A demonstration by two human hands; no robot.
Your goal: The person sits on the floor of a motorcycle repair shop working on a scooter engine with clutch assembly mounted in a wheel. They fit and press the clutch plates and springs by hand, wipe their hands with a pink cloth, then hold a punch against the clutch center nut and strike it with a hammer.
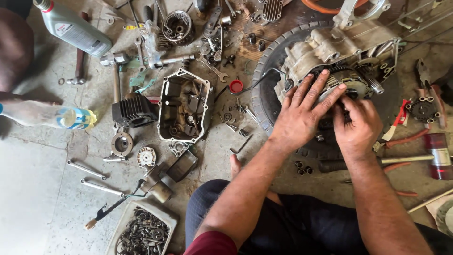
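While the person sits on the floor, the left hand lies spread on the clutch pack of the engine case; the right hand pinches its lower edge, seemingly seating it, next needing an even push.

An open engine cover lay on the floor, beside a finned cylinder, two spanners, and a tray of bolts.
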